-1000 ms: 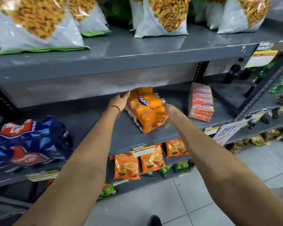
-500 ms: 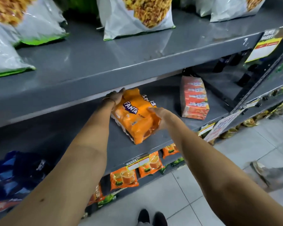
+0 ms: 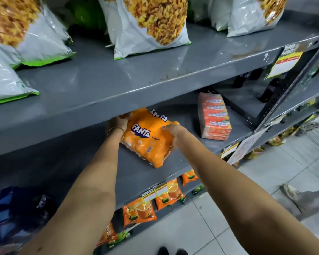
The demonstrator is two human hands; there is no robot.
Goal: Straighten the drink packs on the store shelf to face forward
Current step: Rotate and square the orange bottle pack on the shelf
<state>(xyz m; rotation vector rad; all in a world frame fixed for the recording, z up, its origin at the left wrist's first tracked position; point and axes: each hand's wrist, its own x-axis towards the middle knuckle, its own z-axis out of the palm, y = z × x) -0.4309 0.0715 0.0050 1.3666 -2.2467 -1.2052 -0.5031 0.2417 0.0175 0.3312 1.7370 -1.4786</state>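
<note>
An orange shrink-wrapped Fanta pack (image 3: 147,138) lies on the middle grey shelf (image 3: 134,173), turned at an angle to the shelf edge. My left hand (image 3: 121,121), with a gold bangle on the wrist, grips its far left corner under the upper shelf. My right hand (image 3: 173,134) clamps the pack's right side. A red-orange pack of drink cartons (image 3: 214,116) stands further right on the same shelf, also skewed. A dark blue drink pack (image 3: 17,216) sits at the lower left, blurred.
The upper shelf (image 3: 136,78) holds large white snack bags (image 3: 149,24) and overhangs the Fanta pack. Orange tea sachets (image 3: 139,211) hang on the shelf below. Price tags (image 3: 284,62) stick out at the right. Dark bottles (image 3: 269,89) stand behind the upright post. Tiled floor lies below.
Both hands closed on the Fanta pack and turned it, so its logo now faces me more. The view has shifted closer and higher over the shelf.
</note>
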